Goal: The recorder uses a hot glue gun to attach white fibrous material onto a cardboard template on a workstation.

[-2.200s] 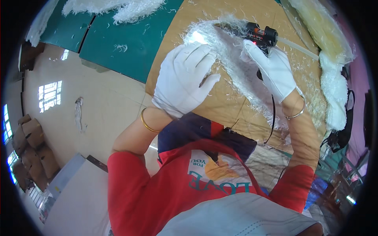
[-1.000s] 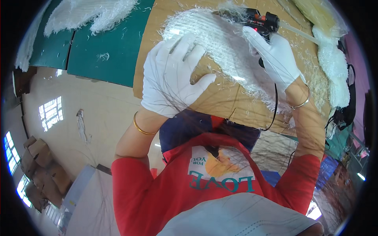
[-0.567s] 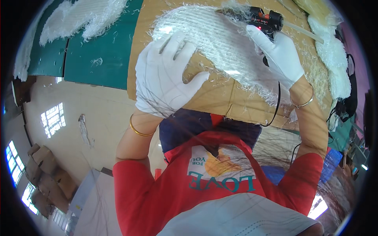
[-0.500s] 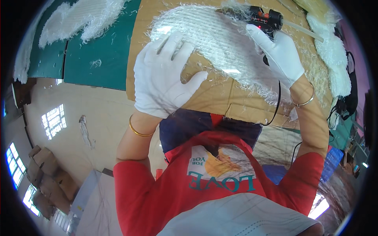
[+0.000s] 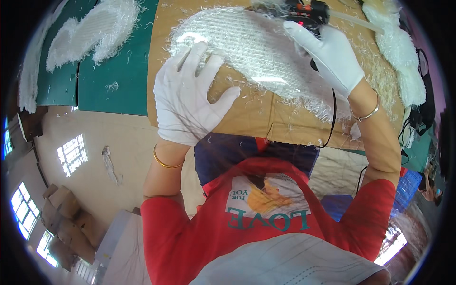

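Observation:
Lying on a sheet of brown cardboard is a white wing-shaped piece point(image 5: 256, 52) with shiny ridged rows and a frayed, stringy edge. My left hand point(image 5: 190, 97), in a white glove, rests flat with its fingers spread over the left end of that piece and the bare cardboard. In my gloved right hand point(image 5: 335, 57) is a black hot glue gun point(image 5: 306, 14), gripped by its handle. A red light glows on the gun and a pale glue stick point(image 5: 356, 21) sticks out of its back. Loose white strands hide the nozzle at the piece's far edge.
The cardboard point(image 5: 247, 118) lies on a green table point(image 5: 116, 90). Another frayed white piece point(image 5: 95, 31) lies at the left, and fluffy white material point(image 5: 406, 76) on the right. The gun's black cord point(image 5: 333, 118) hangs over the near edge. Cardboard boxes point(image 5: 71, 223) stand on the floor.
The whole view has shifted slightly, so the table things sit a little further left. My right hand and the glue gun are slightly higher in the picture; my left hand stays spread on the piece.

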`<state>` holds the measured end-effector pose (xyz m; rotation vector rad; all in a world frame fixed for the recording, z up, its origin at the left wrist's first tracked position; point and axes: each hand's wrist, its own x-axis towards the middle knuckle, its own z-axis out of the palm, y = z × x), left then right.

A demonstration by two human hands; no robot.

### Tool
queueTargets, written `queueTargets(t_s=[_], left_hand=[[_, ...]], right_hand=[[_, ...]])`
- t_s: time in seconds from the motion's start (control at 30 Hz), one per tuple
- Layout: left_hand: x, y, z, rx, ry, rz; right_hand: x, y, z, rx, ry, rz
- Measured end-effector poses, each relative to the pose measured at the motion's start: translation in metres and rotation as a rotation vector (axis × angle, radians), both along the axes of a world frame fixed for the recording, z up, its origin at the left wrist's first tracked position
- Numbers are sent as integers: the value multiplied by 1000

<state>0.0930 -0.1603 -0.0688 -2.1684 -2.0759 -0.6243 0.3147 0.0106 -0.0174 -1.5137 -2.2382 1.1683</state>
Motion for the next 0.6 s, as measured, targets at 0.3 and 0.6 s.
queueTargets(t_s=[0.3, 0.6], left_hand=[[3, 1, 6, -58, 27, 19], [1, 2, 4, -41, -24, 7]], right_hand=[[1, 0, 0, 24, -40, 11], [19, -11, 13, 153, -43, 8]])
